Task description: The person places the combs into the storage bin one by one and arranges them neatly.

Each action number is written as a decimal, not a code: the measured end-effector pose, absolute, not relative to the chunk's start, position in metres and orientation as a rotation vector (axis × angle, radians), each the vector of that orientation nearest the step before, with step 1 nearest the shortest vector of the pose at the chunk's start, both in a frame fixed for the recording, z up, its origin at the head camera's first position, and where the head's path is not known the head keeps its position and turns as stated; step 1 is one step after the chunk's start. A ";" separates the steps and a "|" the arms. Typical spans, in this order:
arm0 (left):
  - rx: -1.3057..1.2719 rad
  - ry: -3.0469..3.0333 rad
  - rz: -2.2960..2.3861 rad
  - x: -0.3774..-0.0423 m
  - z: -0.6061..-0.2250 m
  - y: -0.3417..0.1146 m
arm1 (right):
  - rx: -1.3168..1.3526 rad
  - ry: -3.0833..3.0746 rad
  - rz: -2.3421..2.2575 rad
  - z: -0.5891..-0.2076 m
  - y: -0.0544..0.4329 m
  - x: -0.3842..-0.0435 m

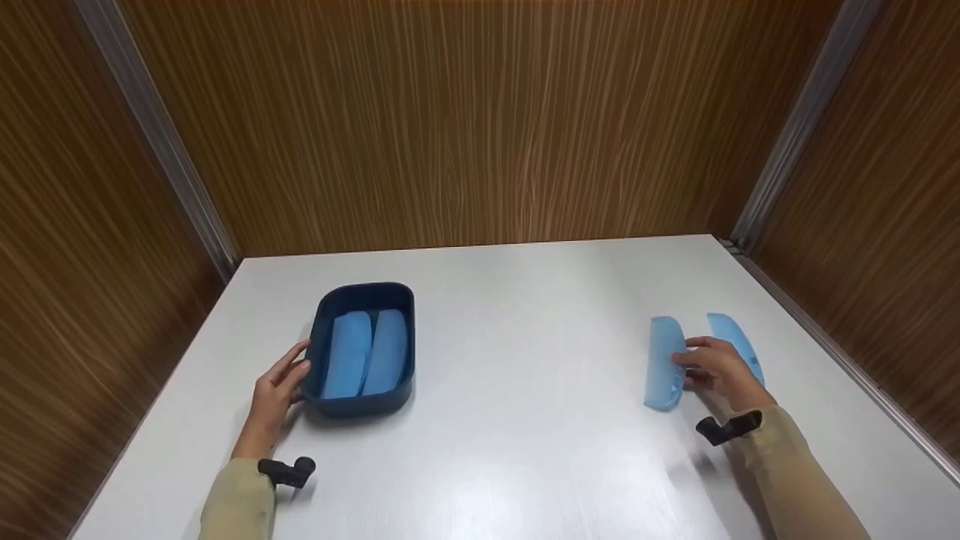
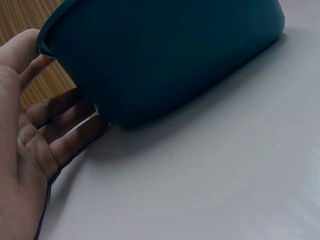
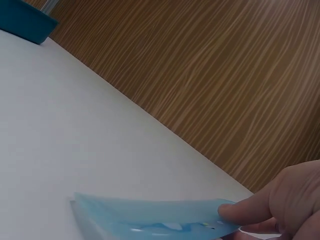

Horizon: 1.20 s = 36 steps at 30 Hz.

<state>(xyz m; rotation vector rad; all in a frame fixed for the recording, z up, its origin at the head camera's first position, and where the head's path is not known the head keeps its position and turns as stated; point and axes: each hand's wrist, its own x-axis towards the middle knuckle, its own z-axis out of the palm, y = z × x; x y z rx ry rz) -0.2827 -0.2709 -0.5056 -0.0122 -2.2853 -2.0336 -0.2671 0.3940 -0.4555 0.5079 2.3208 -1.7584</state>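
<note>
A dark blue-green rectangular box (image 1: 360,407) with rounded corners and no lid stands on the left of the white table. Two blue, elongated flat pieces (image 1: 347,354) lie side by side inside it. My left hand (image 1: 276,391) is at the box's left wall, fingers fairly straight and touching its side and rim. Over on the right, my right hand (image 1: 716,366) pinches a light blue, translucent half-moon-shaped piece (image 1: 661,367) by its curved edge, thumb on top. In the right wrist view this piece (image 3: 160,215) shows a printed pattern.
Another light blue half-moon piece (image 1: 726,328) with small dark marking lies just beyond my right hand, partly covered by it. Wood-grain panels (image 1: 480,127) enclose the white table (image 1: 525,337) at the back and both sides.
</note>
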 end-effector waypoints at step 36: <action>0.003 -2.300 -2.031 -0.283 -0.507 -0.272 | 0.518 2.107 -1.969 -0.441 0.346 -0.279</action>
